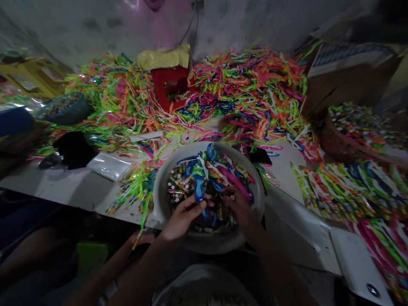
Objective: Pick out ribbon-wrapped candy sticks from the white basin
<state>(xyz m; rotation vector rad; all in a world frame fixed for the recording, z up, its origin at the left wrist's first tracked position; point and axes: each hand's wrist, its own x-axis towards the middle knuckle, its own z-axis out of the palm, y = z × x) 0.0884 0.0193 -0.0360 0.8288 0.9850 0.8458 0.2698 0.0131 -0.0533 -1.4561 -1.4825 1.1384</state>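
A round white basin (160, 187) stands at the table's front edge, holding small patterned pieces with white ends (178, 185) and bright plastic strips (234, 176). Over its front left part, my left hand (191, 210) pinches a blue plastic piece (199, 187) between thumb and fingers. My right hand (238, 206) is over the right part of the basin, its fingers bent together among the pieces; what they hold is too dark to make out.
Heaps of coloured strips (255, 80) lie along the wall around a red plastic stand (161, 89). Rows of finished-looking strips (347, 187) lie at right. Another person's hand (138, 240) is at lower left, near a clear packet (110, 166).
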